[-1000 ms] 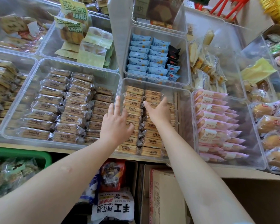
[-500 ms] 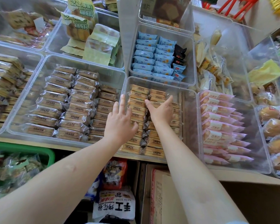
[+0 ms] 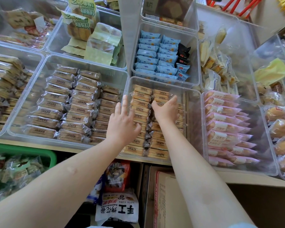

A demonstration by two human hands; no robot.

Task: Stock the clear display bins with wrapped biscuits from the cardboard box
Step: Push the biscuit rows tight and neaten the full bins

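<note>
Head view, left hand [image 3: 122,125] and right hand [image 3: 167,111] flat on wrapped biscuits [image 3: 141,102], clear bin [image 3: 192,112]

Tan biscuits [image 3: 141,102], pink packets [image 3: 220,122]

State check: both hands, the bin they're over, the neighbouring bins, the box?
Left hand: open, flat on biscuits.
Right hand: open, flat on biscuits.
Clear plastic bin of tan wrapped biscuits: two columns, right side bare.
Blue-packet bin: part-filled.
Pink-packet bin: part-filled.
Brown cardboard box: flaps open.
</note>
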